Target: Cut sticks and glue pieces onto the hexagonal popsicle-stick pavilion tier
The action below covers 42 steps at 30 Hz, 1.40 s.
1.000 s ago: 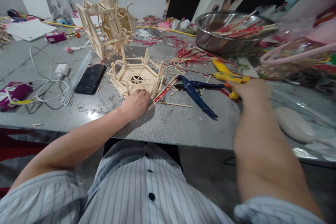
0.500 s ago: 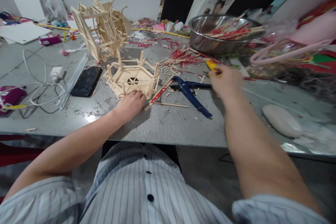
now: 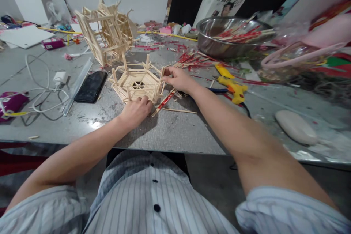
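A hexagonal frame of pale wooden sticks (image 3: 142, 75), with short upright posts at its corners, lies on the table before me. My left hand (image 3: 138, 109) is closed over its near edge, fingers curled. At the frame's right corner, my right hand (image 3: 177, 78) pinches an upright post between thumb and fingers. A yellow glue gun (image 3: 233, 89) lies beyond my right forearm. Blue-handled pliers (image 3: 218, 90) are mostly hidden under that arm. Sticks in a red printed wrapper (image 3: 166, 100) rest by the frame's near right side, next to a single loose stick (image 3: 179, 110).
A taller stick structure (image 3: 106, 33) stands behind the frame. To the left are a black phone (image 3: 90, 86) and a white charger with cable (image 3: 59, 77). A steel bowl (image 3: 214, 42) holds sticks. Red-wrapped sticks (image 3: 189, 60) are scattered before it; a whitish rounded object (image 3: 295, 127) lies right.
My right hand has let go of the yellow glue gun, leaving it on the table, and has moved left to the frame's post. My left hand stays in place.
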Tool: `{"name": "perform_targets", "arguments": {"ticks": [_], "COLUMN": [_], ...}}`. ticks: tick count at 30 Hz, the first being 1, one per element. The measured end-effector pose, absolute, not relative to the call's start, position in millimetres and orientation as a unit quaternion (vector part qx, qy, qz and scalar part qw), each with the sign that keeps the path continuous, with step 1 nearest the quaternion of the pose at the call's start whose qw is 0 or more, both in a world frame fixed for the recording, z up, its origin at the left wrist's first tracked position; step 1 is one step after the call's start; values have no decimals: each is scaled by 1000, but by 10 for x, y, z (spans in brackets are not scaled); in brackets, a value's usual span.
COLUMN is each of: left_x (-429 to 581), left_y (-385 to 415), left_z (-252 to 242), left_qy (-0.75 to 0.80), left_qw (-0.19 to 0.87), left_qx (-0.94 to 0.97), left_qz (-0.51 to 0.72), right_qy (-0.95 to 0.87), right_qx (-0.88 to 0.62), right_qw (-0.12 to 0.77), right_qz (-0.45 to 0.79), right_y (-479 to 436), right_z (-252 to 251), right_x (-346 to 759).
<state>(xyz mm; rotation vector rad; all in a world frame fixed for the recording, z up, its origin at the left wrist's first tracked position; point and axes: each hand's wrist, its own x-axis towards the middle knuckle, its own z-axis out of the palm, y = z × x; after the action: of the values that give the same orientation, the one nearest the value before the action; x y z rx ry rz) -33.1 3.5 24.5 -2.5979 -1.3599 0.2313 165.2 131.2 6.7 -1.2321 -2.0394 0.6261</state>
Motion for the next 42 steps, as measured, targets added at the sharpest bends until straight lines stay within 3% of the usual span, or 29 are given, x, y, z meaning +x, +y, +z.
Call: {"name": "perform_targets", "arguments": {"ticks": [8,16,38,42], "left_x": [-425,-632,-808,-911], "left_y": [106,318,406,473], "left_z": [308,290,323,307], "left_qy": [-511,-584,-529,-501], "left_qw": [87,93,25,10], "left_qx": [-852,-806,-847,-865], "left_qz": [76,32,36,19], "right_qy": [-767,-778,-757,-764], "right_qx": [-532,-502,-536,-544], "right_qw": [338,361,359,327], "right_qz": [123,114,98,117], "right_y": [1118,877,659,603], "right_z": [88,28,-8,149], "right_x": [1725,1740,1629,1658]}}
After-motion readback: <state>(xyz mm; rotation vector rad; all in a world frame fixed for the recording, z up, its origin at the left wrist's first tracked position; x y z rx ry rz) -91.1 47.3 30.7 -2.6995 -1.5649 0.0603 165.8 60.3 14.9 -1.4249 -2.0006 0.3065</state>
